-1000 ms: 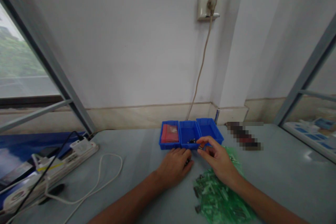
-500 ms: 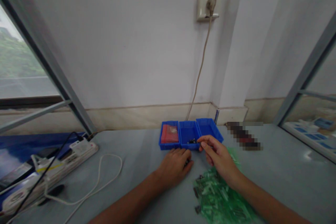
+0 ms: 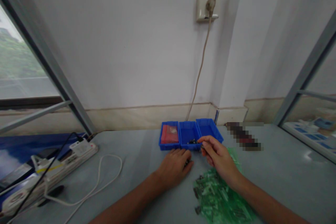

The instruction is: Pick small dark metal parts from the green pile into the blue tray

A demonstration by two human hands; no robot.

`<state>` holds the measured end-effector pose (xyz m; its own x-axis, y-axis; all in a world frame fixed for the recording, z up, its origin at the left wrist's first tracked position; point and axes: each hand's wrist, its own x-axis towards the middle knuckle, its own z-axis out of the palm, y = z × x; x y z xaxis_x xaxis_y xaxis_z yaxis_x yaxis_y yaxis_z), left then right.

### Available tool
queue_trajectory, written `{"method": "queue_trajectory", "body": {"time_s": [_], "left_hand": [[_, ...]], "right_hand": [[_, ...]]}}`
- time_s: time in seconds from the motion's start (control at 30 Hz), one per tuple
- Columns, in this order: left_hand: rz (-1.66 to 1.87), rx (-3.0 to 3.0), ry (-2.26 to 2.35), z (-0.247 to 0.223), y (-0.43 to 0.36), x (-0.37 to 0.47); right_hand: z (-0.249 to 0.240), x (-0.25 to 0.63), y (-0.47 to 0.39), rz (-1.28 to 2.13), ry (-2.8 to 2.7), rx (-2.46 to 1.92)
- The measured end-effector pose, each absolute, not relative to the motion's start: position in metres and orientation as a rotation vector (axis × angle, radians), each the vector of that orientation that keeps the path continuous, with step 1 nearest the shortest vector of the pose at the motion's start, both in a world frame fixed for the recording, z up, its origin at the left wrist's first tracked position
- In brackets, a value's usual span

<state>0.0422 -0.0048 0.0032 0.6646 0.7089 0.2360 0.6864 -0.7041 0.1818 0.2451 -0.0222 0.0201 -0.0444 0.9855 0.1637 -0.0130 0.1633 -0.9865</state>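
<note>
My left hand (image 3: 175,165) rests on the table in front of the blue bins, its fingers curled over small dark metallic pieces (image 3: 187,162) that peek out by the thumb. My right hand (image 3: 214,152) is at the front edge of the middle blue bin (image 3: 188,130), thumb and forefinger pinched together; whatever they hold is too small to make out. Several small dark parts (image 3: 193,141) lie at the near end of that bin. Below my right wrist spreads a green plastic bag (image 3: 223,196) with many small clear and dark pieces.
The left blue bin (image 3: 160,143) contains red plastic bags (image 3: 169,134); another blue bin (image 3: 208,128) stands on the right. A power strip (image 3: 65,166) and a looped white cable (image 3: 98,175) lie at left. A blurred dark object (image 3: 244,136) lies at right, near the wall.
My right hand's pinched fingertips have shifted very slightly at the bin's edge. My left hand stays in place.
</note>
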Motion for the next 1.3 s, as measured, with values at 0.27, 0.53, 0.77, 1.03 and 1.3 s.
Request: {"method": "queue_trajectory", "body": {"time_s": [0.27, 0.53, 0.77, 1.03, 1.3], "left_hand": [[0.421, 2.788, 1.180, 0.0064, -0.0056, 0.0425], [0.433, 2.784, 1.182, 0.0052, -0.0054, 0.0428], [0.434, 2.779, 1.178, 0.0068, -0.0065, 0.0434], [0.426, 2.788, 1.181, 0.0065, -0.0062, 0.0428], [0.422, 2.788, 1.177, 0.0060, -0.0059, 0.0427]], "right_hand": [[0.0169, 0.2464, -0.0223, 0.997, -1.380, -1.084], [0.0118, 0.2507, -0.0197, 0.947, -1.446, -1.105], [0.0139, 0.2499, -0.0217, 0.975, -1.448, -1.092], [0.0178, 0.2472, -0.0244, 1.023, -1.405, -1.068], [0.0150, 0.2466, -0.0229, 1.054, -1.384, -1.051]]}}
